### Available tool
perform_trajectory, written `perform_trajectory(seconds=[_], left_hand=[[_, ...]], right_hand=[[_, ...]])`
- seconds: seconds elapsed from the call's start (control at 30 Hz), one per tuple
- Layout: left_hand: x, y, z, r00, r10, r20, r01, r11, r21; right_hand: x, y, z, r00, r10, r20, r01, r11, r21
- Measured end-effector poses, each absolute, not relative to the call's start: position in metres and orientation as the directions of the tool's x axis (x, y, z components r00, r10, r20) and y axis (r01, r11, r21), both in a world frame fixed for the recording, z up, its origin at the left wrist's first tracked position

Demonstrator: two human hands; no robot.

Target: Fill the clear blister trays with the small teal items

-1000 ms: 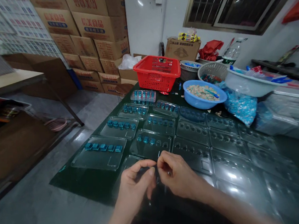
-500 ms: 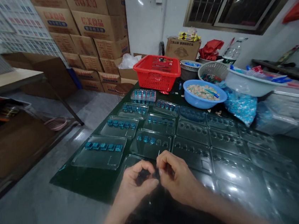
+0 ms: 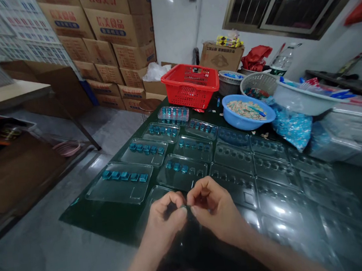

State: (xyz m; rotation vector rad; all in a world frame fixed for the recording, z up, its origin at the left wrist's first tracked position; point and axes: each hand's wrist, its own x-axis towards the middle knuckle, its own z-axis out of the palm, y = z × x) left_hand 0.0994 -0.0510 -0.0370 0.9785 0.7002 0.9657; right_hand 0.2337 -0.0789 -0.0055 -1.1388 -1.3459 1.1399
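Observation:
My left hand and my right hand meet fingertip to fingertip above the near edge of the dark table. Both pinch a small dark item between them that I cannot make out. They hover over a clear plastic blister tray. Just beyond lies a tray holding three teal pieces. Left of it sits a tray with a full row of teal pieces. Further back, more filled trays lie in rows.
Several unfilled clear trays cover the right half of the table. At the back stand a red basket, a blue bowl of small pieces, a white basin and a blue bag. Stacked cartons line the far wall.
Both hands stayed together at the near edge and curled tighter around the small item. The view tilted slightly upward.

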Motion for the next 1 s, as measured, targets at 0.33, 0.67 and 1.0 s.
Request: perform_trajectory(seconds=[0.33, 0.67, 1.0], left_hand=[[0.102, -0.055, -0.034, 0.418, 0.897, -0.142, -0.310, 0.288, 0.906], [0.111, -0.066, -0.041, 0.275, 0.926, -0.258, -0.328, 0.343, 0.881], [0.115, -0.051, -0.036, 0.376, 0.862, -0.341, -0.449, 0.491, 0.746]], right_hand=[[0.241, -0.074, -0.007, -0.108, 0.992, -0.069, -0.047, -0.074, -0.996], [0.237, -0.072, -0.019, -0.011, 0.998, -0.059, -0.026, -0.060, -0.998], [0.243, -0.082, -0.014, -0.136, 0.968, 0.211, 0.469, 0.250, -0.847]])
